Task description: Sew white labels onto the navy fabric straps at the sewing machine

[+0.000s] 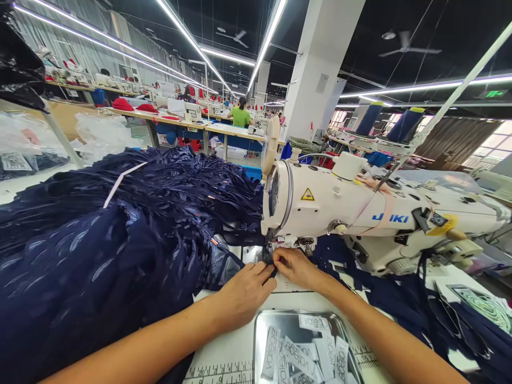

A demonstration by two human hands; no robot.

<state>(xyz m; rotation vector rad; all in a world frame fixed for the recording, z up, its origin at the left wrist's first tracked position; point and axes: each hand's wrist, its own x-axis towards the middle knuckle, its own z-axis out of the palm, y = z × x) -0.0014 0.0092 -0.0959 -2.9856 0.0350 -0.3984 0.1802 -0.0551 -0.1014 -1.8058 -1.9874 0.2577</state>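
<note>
Navy fabric [273, 272] between left hand [248, 290] and right hand [298, 266] fingertips.

Left hand [247, 294], right hand [299, 268] on fabric [273, 272] at sewing machine [324, 200].

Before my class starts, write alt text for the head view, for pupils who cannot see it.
A person's hands handle dark fabric under one end of a white sewing machine. A heap of navy cloth lies to its left; a metal tray of printed labels sits nearer the camera.
</note>
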